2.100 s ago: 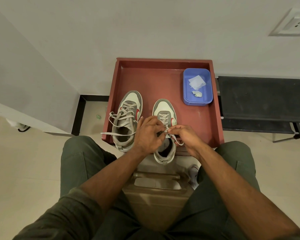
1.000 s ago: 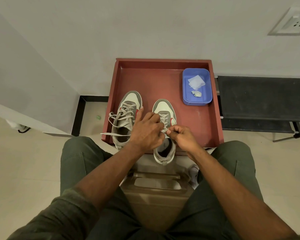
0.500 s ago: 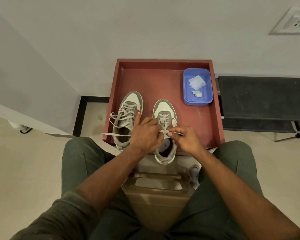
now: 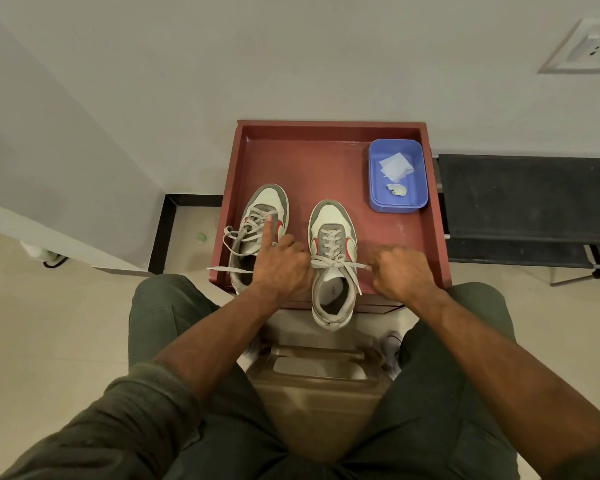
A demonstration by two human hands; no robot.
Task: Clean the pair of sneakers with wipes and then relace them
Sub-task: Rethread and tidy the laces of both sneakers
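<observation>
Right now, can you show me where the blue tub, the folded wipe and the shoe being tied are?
blue tub (image 4: 374, 174): head view, on its left wall.
folded wipe (image 4: 395, 166): head view, on the middle of the white sheet inside the tub.
right sneaker (image 4: 331, 216): head view, on its white toe cap.

Left hand (image 4: 280, 268) covers the heel side and inner collar of the left sneaker (image 4: 257, 233); where its curled fingers meet the lace of the right sneaker (image 4: 333, 261) is hidden. Right hand (image 4: 400, 271): fingertips curled under, contact with the lace end not resolved. Printing on the right insole too small to read. Crumpled scrap (image 4: 397, 189) in the blue tub (image 4: 397, 204) too small to identify. Wall socket (image 4: 586, 46) cut by the right edge. Sleeves cut by the bottom edge.
</observation>
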